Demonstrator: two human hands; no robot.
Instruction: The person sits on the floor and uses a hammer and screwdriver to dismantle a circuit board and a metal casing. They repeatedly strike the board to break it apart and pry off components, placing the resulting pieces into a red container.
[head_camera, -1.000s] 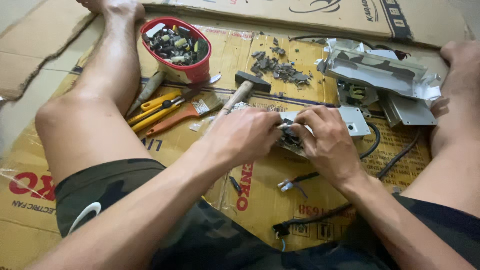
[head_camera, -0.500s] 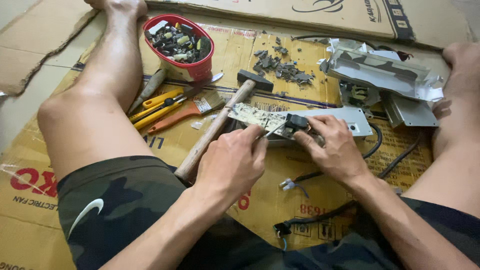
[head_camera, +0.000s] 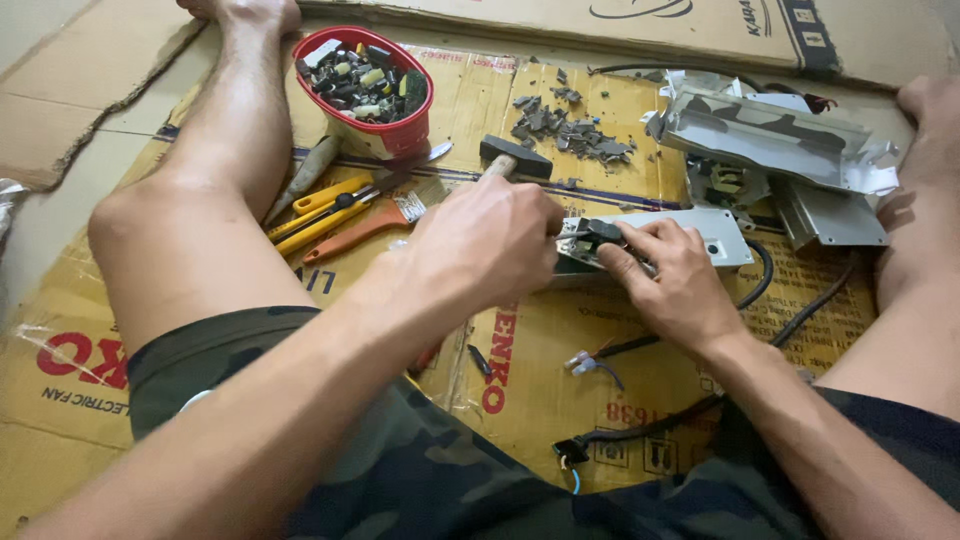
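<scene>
my left hand (head_camera: 490, 245) grips the hammer (head_camera: 512, 160) just left of the white board (head_camera: 700, 235), which lies sideways, pinched by my right hand (head_camera: 680, 280).

- Hammer (head_camera: 515, 158): head visible; handle hidden under the left hand (head_camera: 487, 243).
- Circuit board (head_camera: 655, 236): near end covered by both hands; whatever sits in the left hand's grip cannot be made out.
- Right hand (head_camera: 672, 277): fingertips mask a dark part on the board.
- Red bowl (head_camera: 396, 137): contents too small to identify.
- Right foot (head_camera: 930, 100): cut off by the picture's edge.
- Black cable (head_camera: 640, 430): end runs under the shorts.
</scene>
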